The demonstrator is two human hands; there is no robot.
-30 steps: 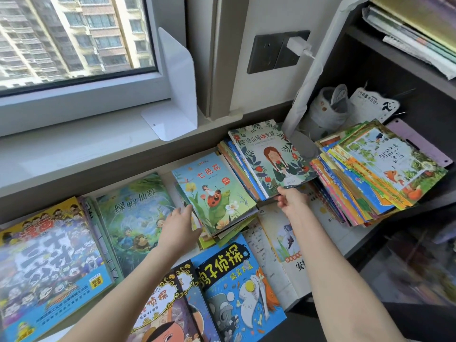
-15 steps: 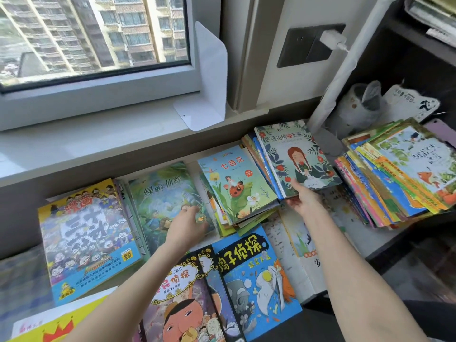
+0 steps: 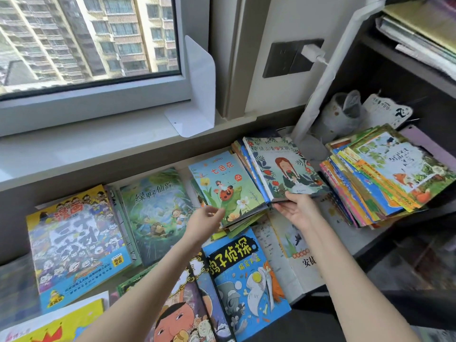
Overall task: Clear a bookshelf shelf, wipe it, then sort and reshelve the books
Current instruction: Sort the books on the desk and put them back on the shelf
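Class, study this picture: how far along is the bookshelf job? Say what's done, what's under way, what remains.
Done: books lie out in flat piles. In hand: the right-hand grip holds the red-haired girl book by its lower edge; the left-hand grip is at the ladybird book corner, so sorting. Left: reshelving; nothing stands upright yet. Wiping: unclear.
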